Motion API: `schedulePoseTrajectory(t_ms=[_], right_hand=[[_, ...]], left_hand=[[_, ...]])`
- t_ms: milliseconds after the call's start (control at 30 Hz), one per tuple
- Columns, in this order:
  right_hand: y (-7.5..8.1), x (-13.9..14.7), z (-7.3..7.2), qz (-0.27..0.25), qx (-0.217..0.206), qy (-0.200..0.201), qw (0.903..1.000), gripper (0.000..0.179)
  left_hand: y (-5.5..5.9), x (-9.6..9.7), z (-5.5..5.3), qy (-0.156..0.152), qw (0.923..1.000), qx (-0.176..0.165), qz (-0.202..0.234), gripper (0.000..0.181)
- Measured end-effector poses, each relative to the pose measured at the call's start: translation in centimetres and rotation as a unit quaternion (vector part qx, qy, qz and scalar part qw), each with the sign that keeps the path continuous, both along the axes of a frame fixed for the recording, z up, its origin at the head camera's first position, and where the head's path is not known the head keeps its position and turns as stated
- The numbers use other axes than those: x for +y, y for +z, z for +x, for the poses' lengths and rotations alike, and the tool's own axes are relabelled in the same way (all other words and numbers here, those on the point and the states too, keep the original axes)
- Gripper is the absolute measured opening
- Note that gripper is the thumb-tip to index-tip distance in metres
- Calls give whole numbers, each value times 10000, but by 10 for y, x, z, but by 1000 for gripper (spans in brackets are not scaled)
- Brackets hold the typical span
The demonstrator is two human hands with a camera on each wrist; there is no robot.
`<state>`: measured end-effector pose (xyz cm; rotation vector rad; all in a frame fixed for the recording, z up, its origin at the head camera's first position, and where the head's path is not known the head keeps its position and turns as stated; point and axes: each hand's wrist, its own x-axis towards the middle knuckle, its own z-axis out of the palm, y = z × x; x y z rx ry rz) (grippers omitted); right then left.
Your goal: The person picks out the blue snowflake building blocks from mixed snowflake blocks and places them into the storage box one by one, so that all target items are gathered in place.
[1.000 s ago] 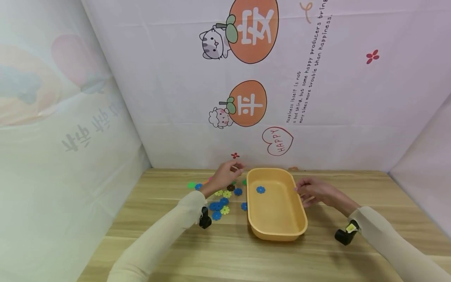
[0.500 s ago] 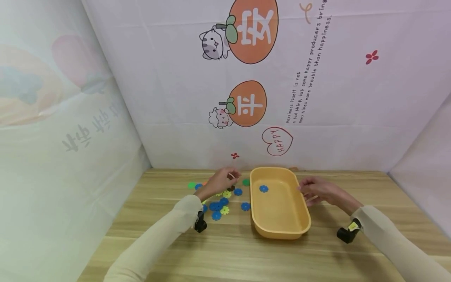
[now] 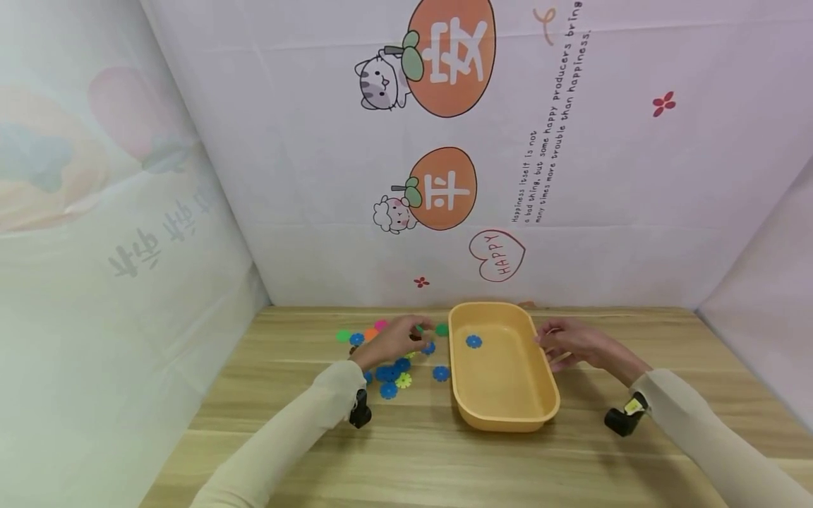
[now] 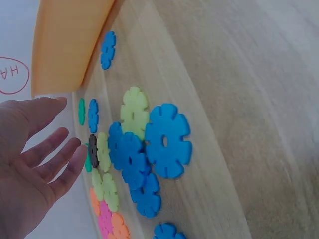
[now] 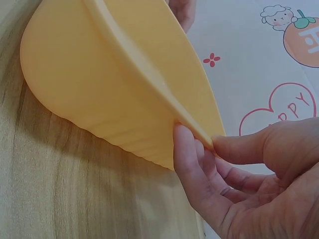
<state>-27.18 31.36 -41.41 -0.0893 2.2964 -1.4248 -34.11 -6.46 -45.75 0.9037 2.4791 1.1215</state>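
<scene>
The tub [image 3: 502,388] is plain yellow-orange, the discs [image 4: 170,158] blue, lime, green, pink, orange and brown.

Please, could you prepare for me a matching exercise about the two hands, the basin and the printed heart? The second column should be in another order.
1. left hand
2. right hand
3. basin
4. printed heart

A. red outline, on the white sheet
B. pinches a rim
C. near the scattered pieces, holds nothing
D. yellow-orange, with one blue piece inside

Pairs: 1-C, 2-B, 3-D, 4-A
</scene>
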Motion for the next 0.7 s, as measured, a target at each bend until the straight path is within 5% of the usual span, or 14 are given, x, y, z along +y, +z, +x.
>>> schedulePoseTrajectory(t_ms=[467,700], right_hand=[[2,0,-2,-49,-16,145,9999,17],[2,0,-1,49,-28,149,9999,19]], left_hand=[[-7,8,-3,-214,9921,855,-897,37],[-13,9,-3,-341,9899,1040,-898,28]])
